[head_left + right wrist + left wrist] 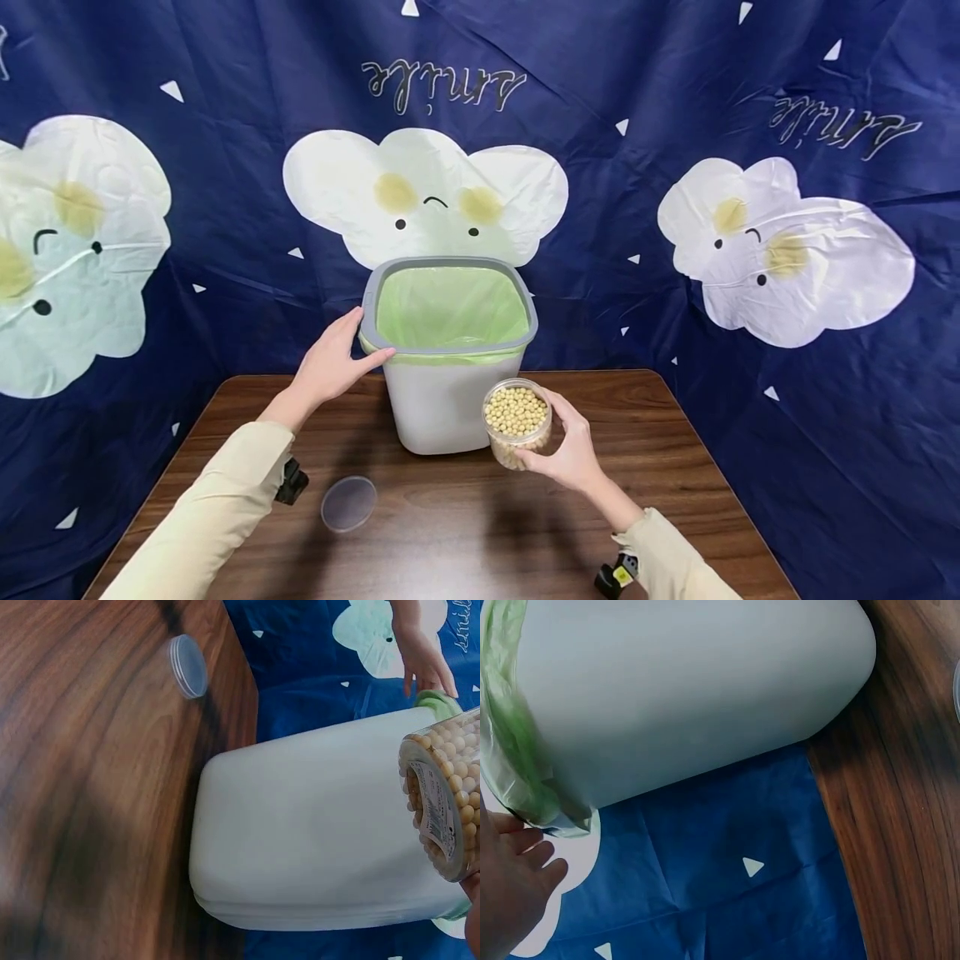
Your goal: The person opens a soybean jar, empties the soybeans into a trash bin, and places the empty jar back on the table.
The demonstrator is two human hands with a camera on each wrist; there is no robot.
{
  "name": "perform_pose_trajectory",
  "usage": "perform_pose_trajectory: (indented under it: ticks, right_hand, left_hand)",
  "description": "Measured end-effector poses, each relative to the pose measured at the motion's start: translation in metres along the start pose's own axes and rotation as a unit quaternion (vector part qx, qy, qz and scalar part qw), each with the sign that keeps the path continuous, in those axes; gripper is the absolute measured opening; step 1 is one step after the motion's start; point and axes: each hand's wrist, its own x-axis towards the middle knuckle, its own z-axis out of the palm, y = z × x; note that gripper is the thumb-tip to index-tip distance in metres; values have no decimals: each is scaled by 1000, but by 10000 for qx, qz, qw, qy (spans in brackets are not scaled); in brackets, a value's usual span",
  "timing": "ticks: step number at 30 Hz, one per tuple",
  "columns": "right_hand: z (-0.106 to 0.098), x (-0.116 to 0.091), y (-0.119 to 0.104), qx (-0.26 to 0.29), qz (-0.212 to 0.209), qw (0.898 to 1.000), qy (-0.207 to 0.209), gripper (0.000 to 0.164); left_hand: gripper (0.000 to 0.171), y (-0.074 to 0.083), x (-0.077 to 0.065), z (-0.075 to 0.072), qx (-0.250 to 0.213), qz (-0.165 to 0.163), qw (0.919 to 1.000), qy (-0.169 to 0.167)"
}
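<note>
A white trash can (450, 408) with a grey rim and a green bag (450, 304) inside stands upright at the far side of the table. My left hand (330, 362) holds its rim at the near left corner, thumb over the front, fingers along the left side. In my right hand (572, 446) is a clear jar (516, 423) without its lid, full of pale yellow round beans that look like soybeans. The jar is raised in front of the can's right side, mouth up and tilted slightly. Its labelled bottom (431, 814) shows in the right wrist view.
A clear round lid (348, 504) lies on the brown wood-grain table (420, 550), left of the middle. Blue cloth (600, 208) with white cloud prints hangs behind the table and along both sides.
</note>
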Motion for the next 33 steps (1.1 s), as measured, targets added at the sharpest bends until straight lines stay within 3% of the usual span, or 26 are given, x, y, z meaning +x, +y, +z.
perform_pose_trajectory:
  ticks: [17, 26, 33]
  right_hand:
    - [-54, 46, 10, -983, 44, 9948, 273, 73]
    - [-72, 70, 20, -1120, 33, 9933, 272, 71]
    - [-80, 90, 61, -1484, -122, 9888, 103, 79]
  left_hand:
    - [98, 6, 5, -12, -331, -499, 9967, -542]
    - [99, 6, 6, -13, -438, -601, 9958, -532]
    - [99, 5, 4, -12, -475, -627, 9960, -425]
